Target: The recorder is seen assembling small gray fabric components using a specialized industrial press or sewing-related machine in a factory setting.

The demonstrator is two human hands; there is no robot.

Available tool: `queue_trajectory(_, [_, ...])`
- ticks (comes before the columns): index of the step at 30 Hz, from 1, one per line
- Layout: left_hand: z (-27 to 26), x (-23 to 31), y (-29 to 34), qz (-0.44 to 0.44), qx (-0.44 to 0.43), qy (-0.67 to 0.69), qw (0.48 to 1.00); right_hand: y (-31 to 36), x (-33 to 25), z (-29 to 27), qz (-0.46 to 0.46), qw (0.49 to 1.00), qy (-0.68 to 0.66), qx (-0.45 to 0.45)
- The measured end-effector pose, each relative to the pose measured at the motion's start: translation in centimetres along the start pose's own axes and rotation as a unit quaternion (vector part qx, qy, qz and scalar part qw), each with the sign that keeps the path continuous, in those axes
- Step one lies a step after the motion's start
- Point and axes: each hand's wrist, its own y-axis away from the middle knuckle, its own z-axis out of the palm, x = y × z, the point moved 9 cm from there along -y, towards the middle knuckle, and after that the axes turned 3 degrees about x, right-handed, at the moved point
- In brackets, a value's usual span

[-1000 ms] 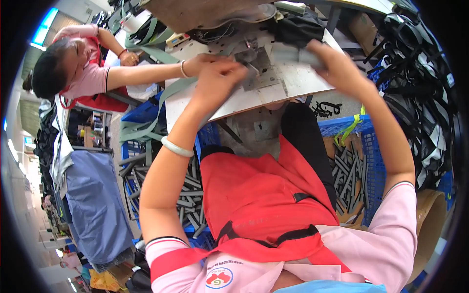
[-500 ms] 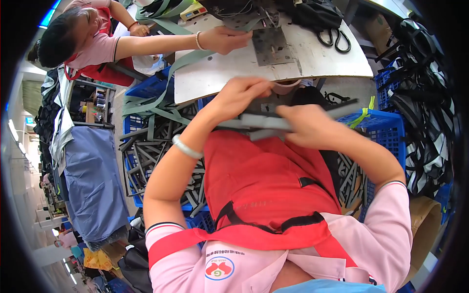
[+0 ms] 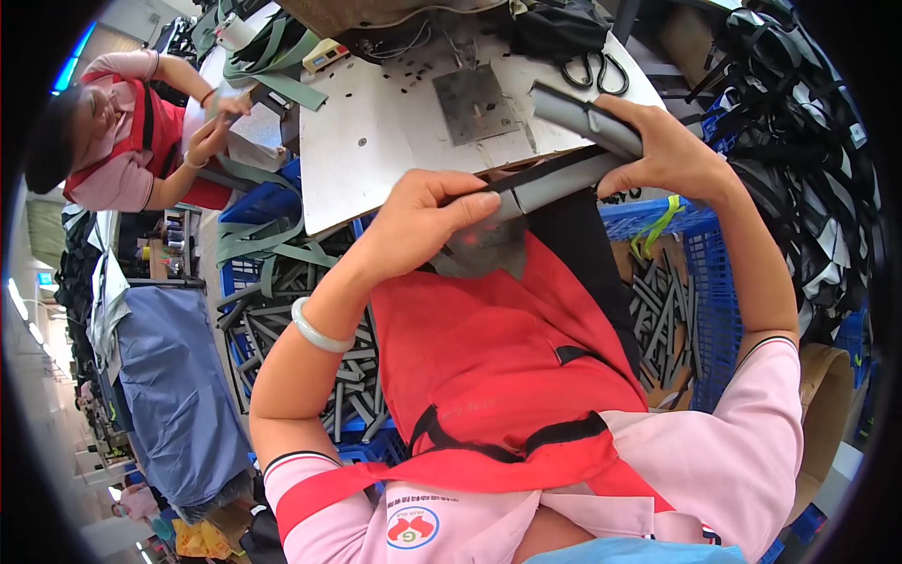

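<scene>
Currently, your left hand [image 3: 413,221] pinches the left end of a long grey piece [image 3: 562,183], thumb pressed on top and fingers curled behind. Your right hand [image 3: 672,155] wraps around that piece's other end, its thumb lying along the surface, and it also grips a shorter grey piece [image 3: 587,120], which slants up and away to the left. You have the long one just off the near edge of the white worktable [image 3: 376,174], while the shorter one reaches over the table's right part. A dark line crosses the long piece beside your left thumb. It's hard to tell whether the dim grey patch under that hand belongs to the piece or lies behind it.

Beyond your hands, a metal plate [image 3: 460,108] sits in the tabletop, black handle loops [image 3: 598,73] lie toward the right edge next to black cloth [image 3: 564,30], and a small yellowish box [image 3: 326,56] stands at the far left corner. To either side of your red apron [image 3: 498,348], grey tubes [image 3: 662,310] fill blue crates [image 3: 709,282]. At your left, a co-worker [image 3: 160,141] handles something dark.
</scene>
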Motion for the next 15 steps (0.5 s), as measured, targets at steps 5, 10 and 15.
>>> queue_trajectory(5, [-3.9, 1.7, -1.8, 0.038, 0.141, -0.09, 0.985, -2.4, 1.3, 1.0, 0.007, 0.999, 0.035, -0.034])
queue_trajectory(10, [-6.3, 3.6, -4.3, 0.082, 0.191, -0.102, 0.973, -5.0, 2.2, -0.2, -0.071, 0.993, 0.078, 0.062])
queue_trajectory(15, [-8.1, 2.5, -6.6, 0.041, 0.212, -0.07, 0.974, -6.8, 3.2, -0.3, -0.015, 0.997, 0.076, 0.026])
